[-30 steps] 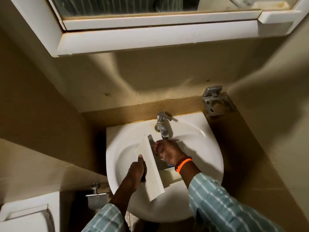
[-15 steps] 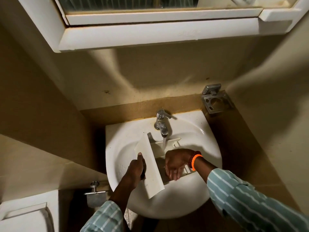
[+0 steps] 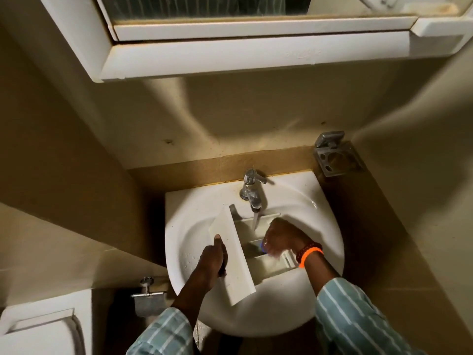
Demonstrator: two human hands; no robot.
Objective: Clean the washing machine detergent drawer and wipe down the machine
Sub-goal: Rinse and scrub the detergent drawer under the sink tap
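**Here, the drawer is rinsed under the tap**

The detergent drawer (image 3: 258, 249) lies across the sink (image 3: 320, 221) bowl beneath the running tap (image 3: 252, 190), so water flushes its compartments. The left hand (image 3: 213, 260) clasps its front panel, steadying it; the right hand (image 3: 280, 238), blurred, fingers curled, rubs inside.

Drawer (image 3: 236, 254) fills basin (image 3: 325, 221), tap (image 3: 252, 193) overhangs, bare rim right

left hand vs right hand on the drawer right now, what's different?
The left hand grips the detergent drawer's white front panel, thumb up, holding it steady; the right hand reaches into the compartments, blurred as if scrubbing. The right hand sits beside the tap's water stream; the left is clear of it. Only the right wrist wears an orange band. Both work over the sink.
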